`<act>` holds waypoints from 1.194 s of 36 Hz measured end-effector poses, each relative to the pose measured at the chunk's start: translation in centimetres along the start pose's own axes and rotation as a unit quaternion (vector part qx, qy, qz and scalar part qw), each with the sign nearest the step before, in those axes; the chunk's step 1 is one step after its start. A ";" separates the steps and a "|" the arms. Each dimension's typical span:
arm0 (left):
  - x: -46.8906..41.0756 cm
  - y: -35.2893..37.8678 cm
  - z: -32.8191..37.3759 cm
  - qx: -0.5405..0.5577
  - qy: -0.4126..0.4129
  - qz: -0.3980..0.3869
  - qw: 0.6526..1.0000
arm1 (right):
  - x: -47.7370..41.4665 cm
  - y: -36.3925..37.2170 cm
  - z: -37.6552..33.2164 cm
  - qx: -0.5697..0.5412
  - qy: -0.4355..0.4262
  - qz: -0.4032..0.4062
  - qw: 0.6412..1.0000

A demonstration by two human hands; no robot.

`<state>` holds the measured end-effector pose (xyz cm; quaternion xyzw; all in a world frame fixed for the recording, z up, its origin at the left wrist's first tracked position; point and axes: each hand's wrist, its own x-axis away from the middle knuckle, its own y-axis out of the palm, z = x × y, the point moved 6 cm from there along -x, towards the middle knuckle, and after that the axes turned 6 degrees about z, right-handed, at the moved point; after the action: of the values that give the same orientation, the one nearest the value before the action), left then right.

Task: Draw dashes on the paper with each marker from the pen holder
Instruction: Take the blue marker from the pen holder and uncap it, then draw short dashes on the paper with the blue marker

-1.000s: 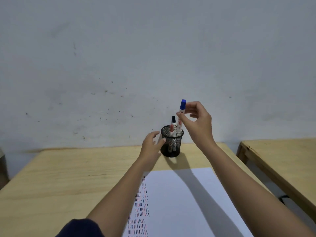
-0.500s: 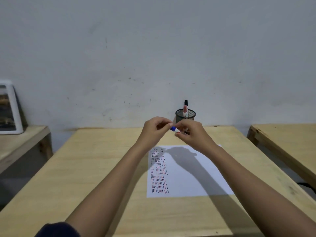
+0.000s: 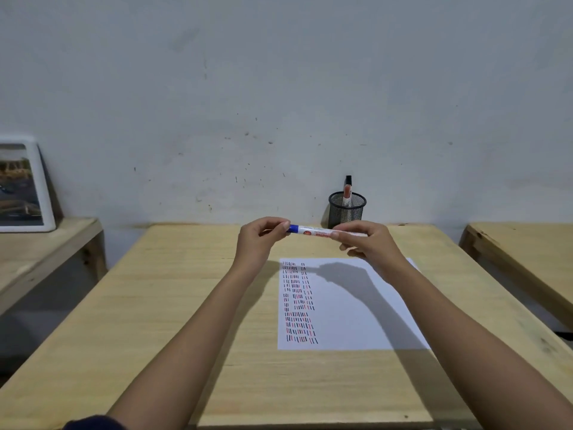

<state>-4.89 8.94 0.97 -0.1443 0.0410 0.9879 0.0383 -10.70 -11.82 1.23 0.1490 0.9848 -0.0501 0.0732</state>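
Note:
A blue-capped white marker [image 3: 313, 231] lies level between both hands, above the table's far half. My left hand [image 3: 262, 235] pinches its blue cap end. My right hand [image 3: 364, 242] grips the white barrel. Behind them a black mesh pen holder [image 3: 346, 211] stands at the table's far edge, with a red marker [image 3: 347, 193] and a black marker [image 3: 348, 180] upright in it. A white paper [image 3: 353, 308] lies on the table below my hands, with columns of black and red dashes down its left side.
The wooden table [image 3: 173, 305] reaches back to a grey wall. Another wooden table [image 3: 527, 252] stands to the right across a gap. A lower bench on the left carries a white-framed picture [image 3: 21, 184] leaning on the wall.
My right hand has carried the blue marker from the holder toward me and turned it level. My left hand left the holder and took the cap end. The view has pulled back.

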 end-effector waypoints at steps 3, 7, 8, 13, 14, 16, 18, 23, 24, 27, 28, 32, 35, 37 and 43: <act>0.1 0.2 -0.7 0.018 -0.016 0.002 1.000 | -0.1 0.7 1.1 -0.159 0.060 0.039 0.985; 0.1 0.8 -1.3 0.009 -0.023 -0.027 0.999 | -0.3 2.8 2.3 -0.340 0.132 0.047 0.930; 0.1 0.9 -1.5 -0.003 -0.022 -0.034 0.999 | -0.4 3.4 2.4 -0.356 0.137 0.040 0.923; -0.9 0.3 -2.3 -0.062 -0.019 -0.050 0.997 | -1.9 5.5 3.3 -0.340 0.131 0.018 0.931; -1.2 0.1 -2.5 -0.072 -0.020 -0.048 0.996 | -2.3 5.7 3.5 -0.337 0.132 0.021 0.932; -1.8 -0.7 -3.0 -0.080 -0.028 -0.026 0.996 | -3.2 5.7 4.0 -0.348 0.131 0.043 0.927; -2.3 -2.0 -3.5 -0.075 -0.043 0.001 0.996 | -4.0 5.1 4.4 -0.369 0.127 0.070 0.918; -2.8 -3.9 -5.2 -0.183 -0.065 -0.005 0.981 | -5.4 3.3 5.7 -0.351 0.107 0.090 0.926; -2.9 -4.0 -5.6 -0.210 -0.065 -0.007 0.976 | -5.4 3.2 5.8 -0.336 0.101 0.089 0.932; -3.6 -3.9 -7.0 -0.317 -0.051 -0.029 0.947 | -5.3 3.4 6.3 -0.270 0.080 0.091 0.955; -3.9 -3.7 -7.4 -0.348 -0.045 -0.038 0.936 | -5.2 3.5 6.5 -0.242 0.076 0.098 0.962; -4.5 -2.6 -8.0 -0.416 -0.034 -0.058 0.907 | -4.6 3.7 7.0 -0.143 0.066 0.112 0.981; -4.6 -1.8 -7.9 -0.438 -0.029 -0.076 0.895 | -4.2 3.9 6.9 -0.141 0.068 0.111 0.981; -4.6 -1.6 -8.0 -0.442 -0.033 -0.078 0.893 | -4.1 4.4 6.6 -0.187 0.073 0.091 0.975; -2.6 -1.6 -7.4 -0.429 -0.011 -0.067 0.901 | -4.1 4.1 6.5 -0.134 0.039 0.106 0.984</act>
<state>-0.13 9.72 -5.49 -0.1384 -0.3967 0.9066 0.0395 -4.70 -9.88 -4.86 0.2436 0.9632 0.0965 0.0592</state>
